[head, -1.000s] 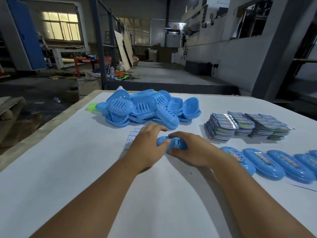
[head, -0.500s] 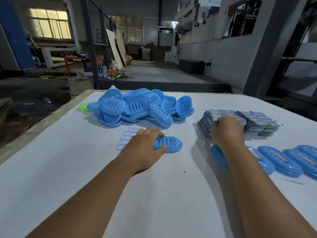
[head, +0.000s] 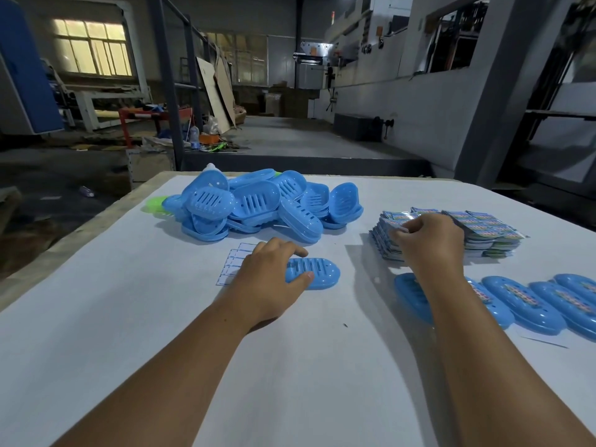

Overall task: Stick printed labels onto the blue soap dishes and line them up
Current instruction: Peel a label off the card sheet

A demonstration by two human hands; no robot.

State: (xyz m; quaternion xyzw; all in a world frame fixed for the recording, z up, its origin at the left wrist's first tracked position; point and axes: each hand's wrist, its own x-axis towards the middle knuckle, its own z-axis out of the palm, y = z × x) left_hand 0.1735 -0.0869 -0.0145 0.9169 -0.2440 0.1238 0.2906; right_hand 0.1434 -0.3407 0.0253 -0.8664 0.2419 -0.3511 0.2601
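L hand [head: 269,277] held a bare soap dish [head: 314,273] flat on the desk [head: 129,317], fingers curled over its edge. R hand [head: 429,241] pinched the top label off the label stack [head: 392,233]. Next, IMO: align label over slots, press down, add to labelled row [head: 532,301]. Print too blurry to read.

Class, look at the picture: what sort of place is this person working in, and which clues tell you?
Probably a factory or workshop: a large grey machine at the back, a heap of identical blue soap dishes, and stacks of printed labels.
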